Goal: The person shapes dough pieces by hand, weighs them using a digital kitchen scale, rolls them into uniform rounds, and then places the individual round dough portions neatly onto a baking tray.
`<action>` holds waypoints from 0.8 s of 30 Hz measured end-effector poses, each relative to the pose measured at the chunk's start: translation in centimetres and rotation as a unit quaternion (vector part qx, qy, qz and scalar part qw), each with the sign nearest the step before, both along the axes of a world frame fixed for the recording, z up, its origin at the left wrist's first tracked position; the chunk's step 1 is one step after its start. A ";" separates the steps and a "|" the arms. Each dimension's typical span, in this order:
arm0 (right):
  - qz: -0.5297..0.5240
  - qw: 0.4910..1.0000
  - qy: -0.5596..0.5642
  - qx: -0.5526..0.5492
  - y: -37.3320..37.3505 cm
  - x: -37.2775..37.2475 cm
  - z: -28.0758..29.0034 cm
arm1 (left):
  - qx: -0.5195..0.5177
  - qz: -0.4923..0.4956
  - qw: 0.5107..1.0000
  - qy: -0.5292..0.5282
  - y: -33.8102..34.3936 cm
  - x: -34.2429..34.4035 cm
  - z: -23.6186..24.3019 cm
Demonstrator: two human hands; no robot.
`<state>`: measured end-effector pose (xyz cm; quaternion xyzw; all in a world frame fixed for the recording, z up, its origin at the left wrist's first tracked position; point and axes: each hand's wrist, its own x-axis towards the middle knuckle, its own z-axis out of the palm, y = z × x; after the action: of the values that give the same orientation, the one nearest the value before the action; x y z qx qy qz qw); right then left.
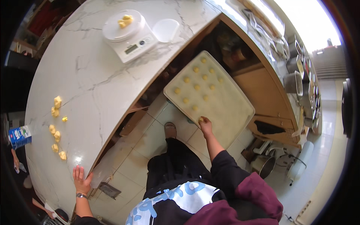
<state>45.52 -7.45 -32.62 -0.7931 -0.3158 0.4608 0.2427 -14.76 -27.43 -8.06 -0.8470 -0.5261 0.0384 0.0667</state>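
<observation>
My left hand (80, 180) lies flat on the edge of the marble-patterned table (86, 123), fingers spread, with a watch at the wrist. My right hand (205, 126) reaches over the lower left edge of a large lined baking tray (232, 105). Its fingers are closed on a small yellow dough ball, which they partly cover. Rows of similar dough balls (197, 87) sit on the tray's far and left part. Several rough dough lumps (57, 136) rest on the table beyond my left hand.
A white kitchen scale (137, 45) carries more dough (125, 21), beside a white scraper-like piece (165, 30). A blue-and-white carton (20, 136) stands at the table's left edge. Another person's hand (16, 164) shows there. Metal tins (293, 83) line the right counter; a mixer (300, 163) is below.
</observation>
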 end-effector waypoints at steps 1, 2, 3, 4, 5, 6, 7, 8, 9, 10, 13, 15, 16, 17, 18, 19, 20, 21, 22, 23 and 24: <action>0.007 0.996 -0.086 0.005 -0.3 0.7 -0.8 | -0.004 0.002 1.000 -0.002 -0.1 -0.1 -0.2; -0.008 0.996 -0.088 0.014 -0.2 0.8 -1.2 | -0.004 0.008 1.000 -0.002 -0.2 -0.3 -0.1; -0.022 0.995 -0.091 0.022 -0.2 0.8 -1.6 | -0.004 0.014 1.000 -0.002 -0.4 -0.4 0.0; -0.037 0.994 -0.094 0.030 -0.2 1.0 -1.9 | -0.011 0.017 1.000 0.000 -0.6 -0.5 0.1; -0.034 0.995 -0.087 0.041 -0.1 1.3 -2.4 | -0.015 0.021 1.000 0.000 -0.6 -0.4 0.3; -0.031 0.995 -0.081 0.051 0.0 1.7 -2.8 | -0.018 0.024 1.000 0.000 -0.3 -0.4 0.3; -0.028 0.995 -0.075 0.063 -0.1 2.1 -3.0 | -0.013 0.018 1.000 0.010 0.2 -0.6 0.1; -0.028 0.991 -0.114 0.065 -0.2 2.0 -2.8 | -0.008 0.020 1.000 0.022 0.0 -0.6 0.2; -0.028 0.985 -0.154 0.069 -0.2 1.9 -2.3 | -0.002 0.022 0.999 0.034 -0.3 -0.6 0.2; -0.027 0.978 -0.193 0.076 -0.2 1.9 -1.7 | -0.006 0.020 1.000 0.024 -0.5 -0.6 0.1; -0.092 0.978 -0.100 0.157 2.3 -0.8 3.0 | -0.003 0.028 1.000 0.005 -1.1 -0.6 -0.2; -0.031 0.959 -0.056 0.276 4.7 -5.7 7.6 | -0.012 0.023 1.000 -0.004 -0.9 -0.2 -0.2; -0.001 0.942 -0.030 0.334 5.9 -8.6 10.5 | -0.015 0.030 0.999 -0.006 -0.9 -0.1 -0.5; 0.083 0.914 -0.011 0.397 6.9 -12.1 14.7 | -0.012 0.039 0.999 -0.009 -1.1 0.0 -0.6; 0.167 0.874 0.010 0.457 7.5 -16.0 18.4 | -0.020 0.049 0.999 0.002 -1.6 0.0 -0.4; 0.264 0.818 0.014 0.511 8.3 -18.8 20.8 | -0.023 0.052 0.998 0.009 -1.1 0.3 -0.1; 0.357 0.749 0.017 0.559 8.9 -21.6 22.8 | -0.016 0.049 0.999 0.008 -0.5 0.6 0.2; 0.441 0.721 0.025 0.533 9.2 -25.0 24.6 | -0.013 0.050 0.999 0.008 -0.4 0.8 0.6; 0.496 0.695 0.034 0.519 9.6 -28.0 25.2 | 0.002 0.049 0.999 0.005 0.3 1.1 0.6; 0.550 0.680 0.049 0.482 9.8 -31.0 25.6 | 0.012 0.051 0.999 0.006 0.6 1.3 0.8; 0.563 0.664 0.043 0.490 10.7 -33.8 25.0 | 0.022 0.042 0.999 0.005 1.2 1.5 1.0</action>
<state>11.74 3.21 -7.59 -0.2098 -0.8717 0.3219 0.3042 -13.30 -26.25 -7.10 -0.8220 -0.5619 0.0339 0.0866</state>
